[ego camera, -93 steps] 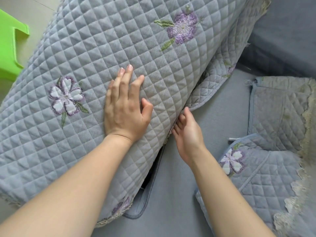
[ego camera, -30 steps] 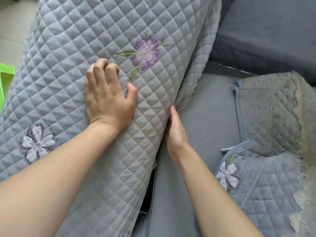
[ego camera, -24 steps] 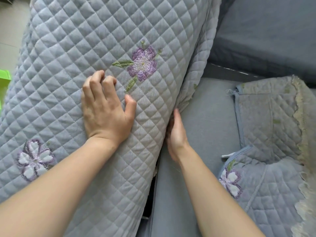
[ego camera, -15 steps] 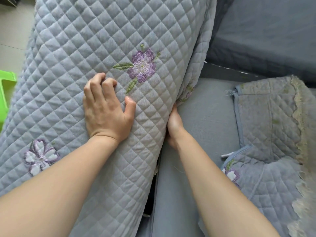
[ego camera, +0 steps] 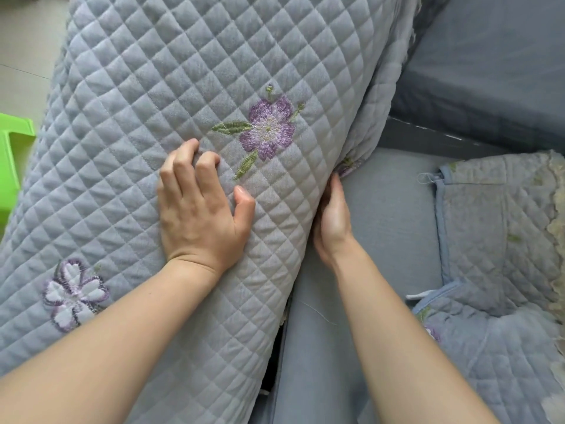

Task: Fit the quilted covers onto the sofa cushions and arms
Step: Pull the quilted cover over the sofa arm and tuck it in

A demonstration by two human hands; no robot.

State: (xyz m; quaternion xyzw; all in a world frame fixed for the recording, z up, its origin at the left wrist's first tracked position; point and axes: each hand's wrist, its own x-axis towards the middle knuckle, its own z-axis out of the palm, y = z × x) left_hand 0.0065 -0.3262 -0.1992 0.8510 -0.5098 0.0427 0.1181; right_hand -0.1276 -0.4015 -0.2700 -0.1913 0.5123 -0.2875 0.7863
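Open lane along the bare seat cushion (ego camera: 391, 215), between the quilted cover (ego camera: 153, 117) on the left and the folded covers (ego camera: 495, 246) on the right. Far end closed by the back cushion (ego camera: 495, 71). Crevice between quilted cover and seat cushion tight, filled by the right hand (ego camera: 331, 221), wedged edge-on, fingers straight. Dark slot (ego camera: 272, 371) open nearer the front. Cover top partly taken by the left hand (ego camera: 198, 215), fingers curled into the quilting.

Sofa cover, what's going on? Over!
Left hand grips cover, fingers curled. Right hand flat, wedged between cover and seat cushion. Spare covers lie right, clear of both hands.
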